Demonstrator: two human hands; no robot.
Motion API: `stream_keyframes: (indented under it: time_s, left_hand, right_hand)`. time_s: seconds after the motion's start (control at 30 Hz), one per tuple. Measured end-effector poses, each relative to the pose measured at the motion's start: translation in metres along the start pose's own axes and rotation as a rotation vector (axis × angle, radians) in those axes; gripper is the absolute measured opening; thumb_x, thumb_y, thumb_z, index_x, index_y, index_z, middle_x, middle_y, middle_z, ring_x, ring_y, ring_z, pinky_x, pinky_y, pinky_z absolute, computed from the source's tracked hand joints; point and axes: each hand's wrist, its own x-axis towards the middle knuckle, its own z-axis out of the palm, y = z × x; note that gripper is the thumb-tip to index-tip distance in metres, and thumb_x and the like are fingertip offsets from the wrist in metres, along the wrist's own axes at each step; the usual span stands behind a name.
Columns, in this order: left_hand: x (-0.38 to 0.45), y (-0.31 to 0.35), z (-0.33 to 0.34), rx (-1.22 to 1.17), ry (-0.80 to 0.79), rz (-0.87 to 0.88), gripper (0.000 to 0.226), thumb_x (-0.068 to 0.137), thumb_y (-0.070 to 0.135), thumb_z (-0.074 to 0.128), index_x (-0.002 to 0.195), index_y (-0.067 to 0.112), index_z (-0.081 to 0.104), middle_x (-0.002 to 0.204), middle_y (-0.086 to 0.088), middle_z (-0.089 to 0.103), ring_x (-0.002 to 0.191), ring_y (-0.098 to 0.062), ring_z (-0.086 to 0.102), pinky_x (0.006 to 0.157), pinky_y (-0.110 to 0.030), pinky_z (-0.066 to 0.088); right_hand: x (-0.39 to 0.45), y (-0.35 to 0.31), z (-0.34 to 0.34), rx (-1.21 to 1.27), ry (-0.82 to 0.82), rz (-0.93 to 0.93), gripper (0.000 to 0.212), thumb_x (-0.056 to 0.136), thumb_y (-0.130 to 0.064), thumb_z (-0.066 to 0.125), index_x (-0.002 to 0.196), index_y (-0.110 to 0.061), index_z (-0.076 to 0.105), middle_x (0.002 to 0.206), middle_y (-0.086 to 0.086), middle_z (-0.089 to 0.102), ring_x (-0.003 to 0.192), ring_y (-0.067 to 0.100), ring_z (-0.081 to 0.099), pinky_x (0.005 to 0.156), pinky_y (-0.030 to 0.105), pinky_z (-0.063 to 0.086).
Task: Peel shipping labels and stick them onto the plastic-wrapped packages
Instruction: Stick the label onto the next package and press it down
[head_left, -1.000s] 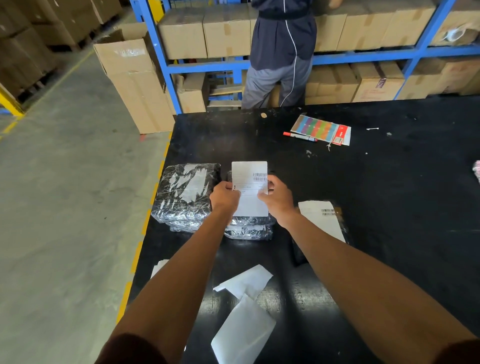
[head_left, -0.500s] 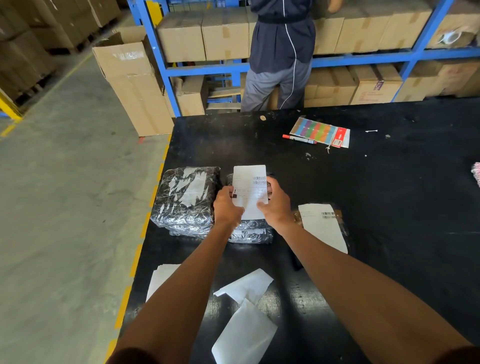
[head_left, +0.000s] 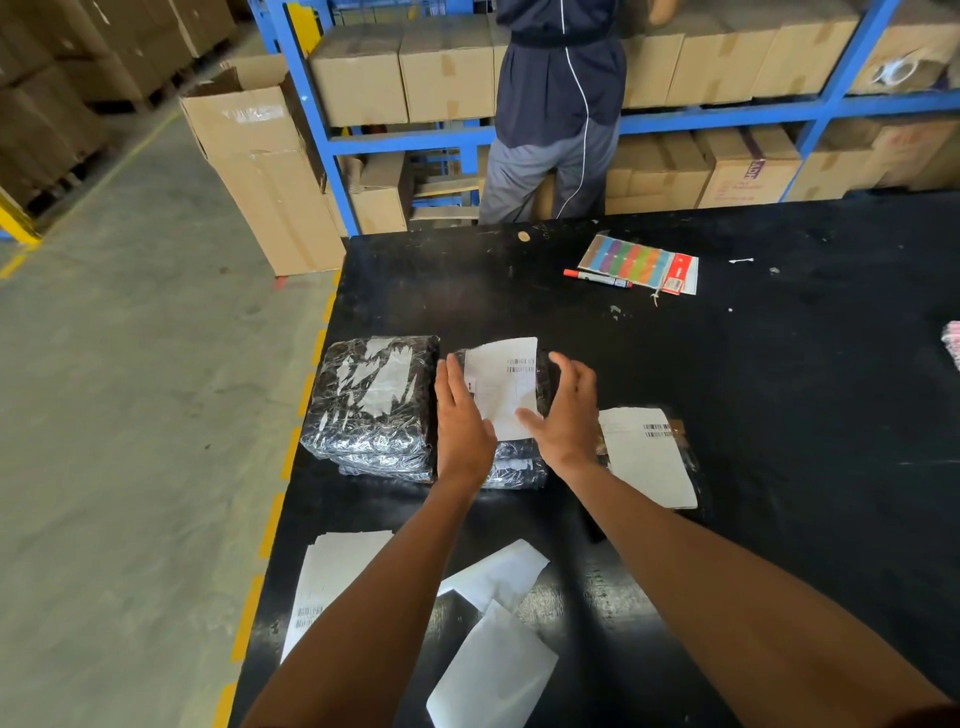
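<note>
Middle package (head_left: 514, 462): shipping label (head_left: 501, 384) laid on top, flanked by left hand (head_left: 460, 415) and right hand (head_left: 566, 415), both spread flat, nothing gripped; smoothing judged in progress. Right package (head_left: 680, 431): labelled. Left package (head_left: 374, 400): no label seen. Label sheets (head_left: 327, 577) kept at near table (head_left: 779, 364) edge; spent backings (head_left: 493, 670) discarded alongside

Your left hand (head_left: 460, 415) and right hand (head_left: 563, 410), fingers straight, flank the label (head_left: 501, 384) lying on the middle package (head_left: 519, 462) on the worktop (head_left: 779, 389).
</note>
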Motion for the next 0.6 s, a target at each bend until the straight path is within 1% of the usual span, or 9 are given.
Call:
stream_keyframes:
  time_s: [0.03, 0.07, 0.13, 0.17, 0.23, 0.3, 0.4, 0.5, 0.6]
  left_hand:
    - [-0.001, 0.001, 0.000, 0.012, 0.020, 0.020, 0.090, 0.085, -0.008, 0.059, 0.154, 0.012, 0.004, 0.162, -0.007, 0.003, 0.147, -0.028, 0.020, 0.109, -0.036, 0.040]
    - [-0.001, 0.000, 0.000, 0.037, 0.040, 0.054, 0.085, 0.084, -0.009, 0.058, 0.153, 0.010, 0.012, 0.159, -0.008, 0.011, 0.143, -0.028, 0.027, 0.105, -0.035, 0.044]
    - [0.000, -0.006, 0.003, 0.120, 0.043, 0.163, 0.061, 0.082, -0.010, 0.056, 0.138, 0.007, 0.041, 0.144, -0.008, 0.037, 0.125, -0.027, 0.047, 0.095, -0.035, 0.052]
    - [0.001, -0.009, 0.004, 0.157, 0.022, 0.222, 0.047, 0.082, -0.010, 0.054, 0.126, 0.007, 0.054, 0.131, -0.006, 0.049, 0.114, -0.026, 0.055, 0.089, -0.037, 0.055]
    - [0.005, -0.014, 0.007, 0.201, -0.047, 0.316, 0.039, 0.083, -0.009, 0.051, 0.113, 0.011, 0.066, 0.116, -0.004, 0.062, 0.102, -0.026, 0.062, 0.082, -0.040, 0.055]
    - [0.012, -0.020, 0.011, 0.234, -0.124, 0.334, 0.046, 0.088, -0.005, 0.047, 0.126, 0.015, 0.063, 0.131, -0.006, 0.061, 0.119, -0.025, 0.058, 0.097, -0.041, 0.051]
    - [0.029, -0.024, 0.014, 0.273, -0.208, 0.285, 0.049, 0.096, 0.006, 0.040, 0.143, 0.016, 0.047, 0.151, -0.005, 0.043, 0.141, -0.024, 0.038, 0.114, -0.042, 0.036]
    - [0.052, -0.017, 0.014, 0.317, -0.262, 0.223, 0.049, 0.100, 0.011, 0.035, 0.149, 0.013, 0.036, 0.159, -0.004, 0.030, 0.149, -0.022, 0.021, 0.121, -0.039, 0.023]
    - [0.075, -0.007, 0.018, 0.423, -0.322, 0.223, 0.050, 0.104, 0.020, 0.030, 0.154, 0.012, 0.023, 0.162, -0.006, 0.018, 0.151, -0.026, 0.009, 0.123, -0.041, 0.009]
  right_hand:
    - [0.000, 0.001, -0.002, -0.048, 0.007, -0.050, 0.061, 0.076, -0.021, 0.082, 0.128, -0.020, 0.050, 0.135, 0.006, 0.045, 0.124, 0.025, 0.047, 0.102, 0.038, 0.045]
    - [-0.001, 0.003, -0.003, -0.101, -0.004, -0.108, 0.044, 0.078, -0.021, 0.079, 0.116, -0.020, 0.057, 0.127, 0.004, 0.053, 0.119, 0.025, 0.049, 0.096, 0.033, 0.043]
    - [-0.001, 0.008, -0.003, -0.177, -0.038, -0.239, 0.013, 0.084, -0.020, 0.073, 0.094, -0.024, 0.066, 0.107, -0.004, 0.065, 0.110, 0.022, 0.053, 0.085, 0.026, 0.033]
    - [-0.001, 0.011, -0.003, -0.188, -0.053, -0.283, 0.007, 0.086, -0.020, 0.071, 0.089, -0.026, 0.069, 0.101, -0.008, 0.069, 0.108, 0.020, 0.054, 0.083, 0.026, 0.029]
    - [0.001, 0.018, -0.001, -0.183, -0.072, -0.305, 0.014, 0.088, -0.019, 0.068, 0.089, -0.032, 0.074, 0.099, -0.013, 0.071, 0.109, 0.017, 0.055, 0.086, 0.027, 0.028]
    - [0.007, 0.024, 0.003, -0.171, -0.073, -0.317, 0.020, 0.089, -0.017, 0.065, 0.095, -0.033, 0.076, 0.104, -0.015, 0.073, 0.115, 0.018, 0.054, 0.091, 0.033, 0.032]
    - [0.021, 0.027, 0.006, -0.195, -0.068, -0.359, 0.027, 0.092, -0.014, 0.061, 0.106, -0.033, 0.074, 0.117, -0.015, 0.071, 0.126, 0.023, 0.053, 0.100, 0.042, 0.035]
    - [0.041, 0.027, 0.009, -0.265, -0.130, -0.321, 0.032, 0.098, -0.018, 0.052, 0.122, -0.033, 0.067, 0.133, -0.013, 0.062, 0.137, 0.025, 0.044, 0.107, 0.044, 0.031]
    - [0.059, 0.024, 0.012, -0.364, -0.211, -0.317, 0.036, 0.102, -0.025, 0.043, 0.133, -0.033, 0.057, 0.147, -0.013, 0.049, 0.145, 0.023, 0.031, 0.113, 0.045, 0.023]
